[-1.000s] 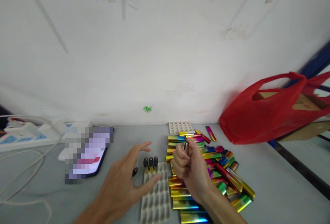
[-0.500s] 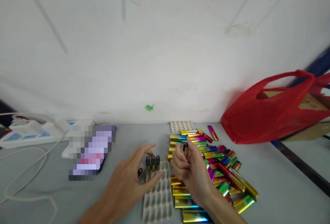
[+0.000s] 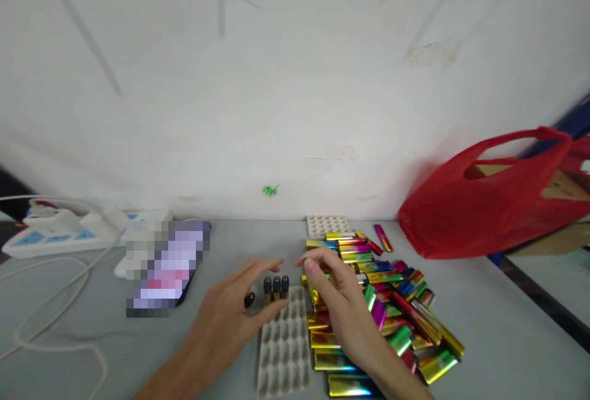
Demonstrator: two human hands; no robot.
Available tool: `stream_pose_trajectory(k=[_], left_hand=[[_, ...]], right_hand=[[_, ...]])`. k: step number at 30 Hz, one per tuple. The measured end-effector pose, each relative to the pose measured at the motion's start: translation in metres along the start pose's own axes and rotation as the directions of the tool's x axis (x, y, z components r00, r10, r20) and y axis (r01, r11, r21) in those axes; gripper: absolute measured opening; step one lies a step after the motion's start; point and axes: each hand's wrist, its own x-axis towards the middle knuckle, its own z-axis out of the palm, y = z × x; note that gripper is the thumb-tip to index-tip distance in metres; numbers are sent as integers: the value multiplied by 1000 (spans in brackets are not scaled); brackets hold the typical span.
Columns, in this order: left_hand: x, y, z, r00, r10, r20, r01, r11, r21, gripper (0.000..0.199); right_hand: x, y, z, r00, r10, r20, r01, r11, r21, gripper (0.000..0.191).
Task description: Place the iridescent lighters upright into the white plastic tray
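Three slim gold tubes (image 3: 276, 288) with black tops, each with a small mark on its end, stand upright in the far row of a grey moulded tray (image 3: 283, 351). My left hand (image 3: 225, 311) curves beside them, its index finger and thumb stretched apart around the row. A black-ended piece (image 3: 249, 300) shows in that palm; the lower fingers are hidden. Just right of the tubes, my right hand (image 3: 338, 295) pinches a small dark end between thumb and index finger. A gold tube (image 3: 314, 295) below the fingers seems to belong to it.
Shiny multicoloured tubes (image 3: 401, 308) lie in a heap to the right. A white moulded tray (image 3: 328, 226) is by the wall. A red bag (image 3: 470, 203) holding cardboard stands at right. Phone (image 3: 170, 271), power strip (image 3: 87, 231) and white cable (image 3: 55, 348) occupy the left.
My right hand has moved slightly left towards the tray and turned, fingers now pointing left. My left hand stays almost in place. The whole view has shifted slightly.
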Motion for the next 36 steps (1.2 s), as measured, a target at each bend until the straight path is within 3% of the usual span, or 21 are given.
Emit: stream_pose_trajectory(k=[3,7,15,23,29,33,36], left_hand=[[-1,-2,-1,997,-76,20,77,997,-5,55],[-1,-4,1,987,-138,82,139,990,-1,54],[-1,-12,6,985,-142,100,145,989,-30,52],[-5,5,-5,999,-2,-42,3,1000,20,81],[-15,12,-19,994,51,-93,-71,972,-225,56],[-17,8,-21,987,100,-125,-132,949,-286,73],[-15,-4,-18,972,142,-189,-189,946,-264,88]], right_hand=[[-2,0,1,997,-73,22,75,984,-162,17],[-4,1,4,992,-108,65,121,959,-258,14],[-1,-3,0,970,-155,189,217,900,-378,12],[-4,-3,2,962,-189,199,258,870,-420,11],[-5,-3,5,964,-152,217,233,876,-421,13],[-7,-3,4,970,-161,184,228,867,-444,17],[-12,-6,3,963,-244,118,271,855,-442,31]])
